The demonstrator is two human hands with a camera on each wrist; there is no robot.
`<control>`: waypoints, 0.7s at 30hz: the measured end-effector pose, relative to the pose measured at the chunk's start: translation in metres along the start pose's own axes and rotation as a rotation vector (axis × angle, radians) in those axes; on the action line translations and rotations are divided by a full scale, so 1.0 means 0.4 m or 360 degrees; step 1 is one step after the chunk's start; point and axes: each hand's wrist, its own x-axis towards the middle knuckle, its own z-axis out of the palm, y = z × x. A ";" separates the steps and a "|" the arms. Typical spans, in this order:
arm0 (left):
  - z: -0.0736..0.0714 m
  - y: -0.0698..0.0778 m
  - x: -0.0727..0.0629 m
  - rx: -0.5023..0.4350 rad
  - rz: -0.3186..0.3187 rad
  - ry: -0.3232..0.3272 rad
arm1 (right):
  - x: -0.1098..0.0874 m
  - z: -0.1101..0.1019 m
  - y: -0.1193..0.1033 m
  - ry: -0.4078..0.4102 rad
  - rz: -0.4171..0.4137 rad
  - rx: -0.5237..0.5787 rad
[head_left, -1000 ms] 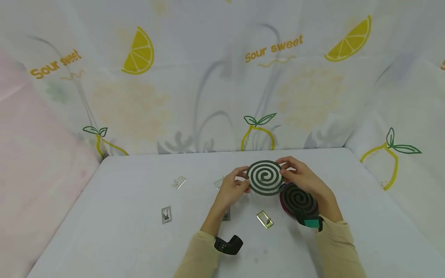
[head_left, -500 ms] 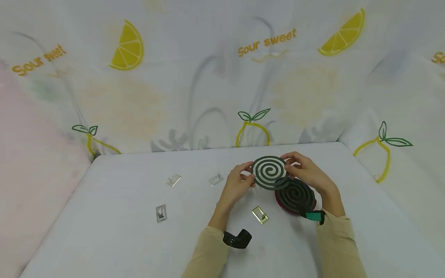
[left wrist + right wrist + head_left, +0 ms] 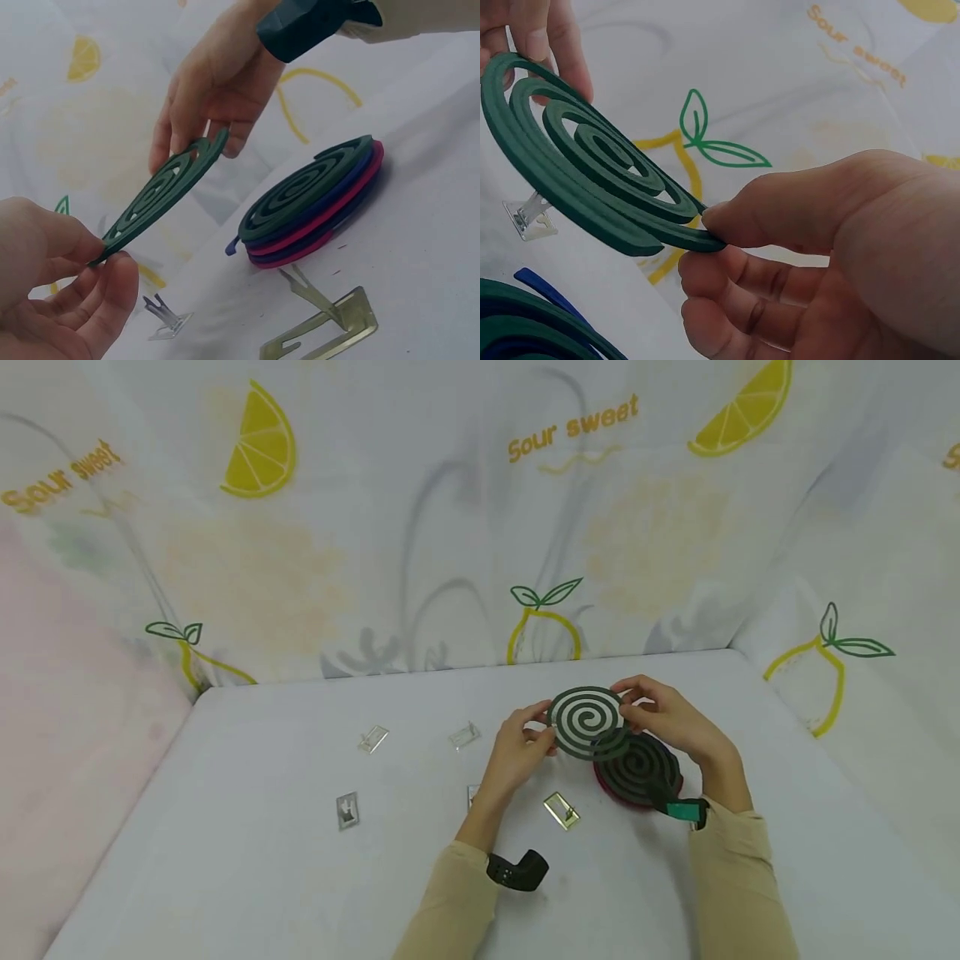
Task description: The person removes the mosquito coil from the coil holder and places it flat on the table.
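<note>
A green mosquito coil [image 3: 577, 214] is held up off the table, tilted, between both hands. My left hand [image 3: 516, 750] pinches its left edge between thumb and fingers. At the opposite edge, my right hand [image 3: 678, 720] pinches the rim the same way. Just behind and below the right hand lies a stack of mosquito coils [image 3: 300, 187], green on top with blue and pink layers beneath. In the head view the held coil overlaps this stack's upper left part, but the left wrist view shows them apart.
A gold coil stand [image 3: 552, 802] lies in front of the hands. Silver stands [image 3: 342, 811] are spread to the left, one partly hidden by the left forearm. The white table [image 3: 225, 860] meets a lemon-print cloth [image 3: 360, 527] at the back.
Both hands have carried the coil a little to the right, so it now overlaps the stack in the head view. The grips look the same. The head view has shifted slightly.
</note>
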 end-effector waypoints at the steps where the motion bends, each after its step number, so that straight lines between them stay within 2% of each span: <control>1: 0.003 -0.001 0.001 0.0012 0.0002 -0.0004 | 0.000 -0.002 0.001 -0.0004 0.0006 -0.0009; 7: 0.021 -0.012 -0.003 0.0052 0.0017 -0.0031 | -0.010 -0.008 0.016 -0.0025 0.0067 -0.0049; 14: 0.042 -0.020 -0.015 -0.0002 -0.0020 0.0025 | -0.018 -0.012 0.026 -0.0052 0.0103 -0.0070; 21: 0.076 -0.020 -0.014 0.0009 0.0020 -0.0019 | -0.036 -0.036 0.036 -0.0072 0.0138 -0.0179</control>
